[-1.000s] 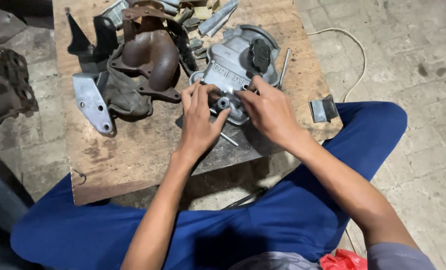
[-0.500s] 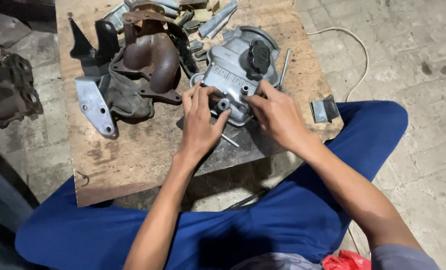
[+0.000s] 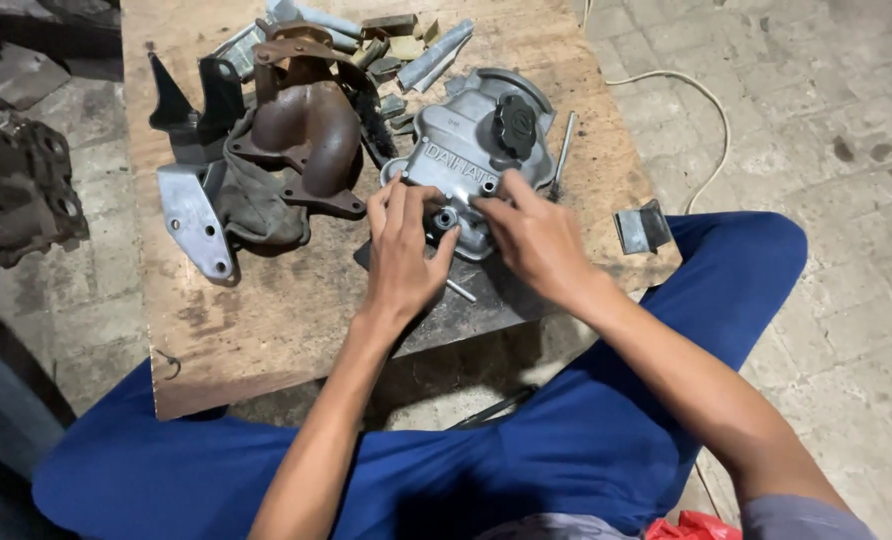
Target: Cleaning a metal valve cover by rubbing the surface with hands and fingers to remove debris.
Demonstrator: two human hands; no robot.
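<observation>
- Both your hands have barely moved since the earlier frame; they stay on the near end of the cover [image 3: 471, 150], and the view has only shifted a little.
- Your left hand [image 3: 403, 252] lies palm down, fingers spread loosely over the cover's near left corner; it grips nothing that I can see.
- Your right hand [image 3: 532, 243] lies with its fingertips pressed on the cover's near edge, partly curled; whether it pinches anything, I cannot tell.
- Between your hands sits a small round fitting [image 3: 446, 217] on the cover.
- That grey cover lies flat on the bench [image 3: 266, 320], black cap [image 3: 513, 124] up, near the bench's right side.
- Just left of it stands a rusty manifold [image 3: 304, 140], with a grey bracket [image 3: 192, 220] beyond.
- One thin rod [image 3: 563, 152] lies by the cover's right edge.
</observation>
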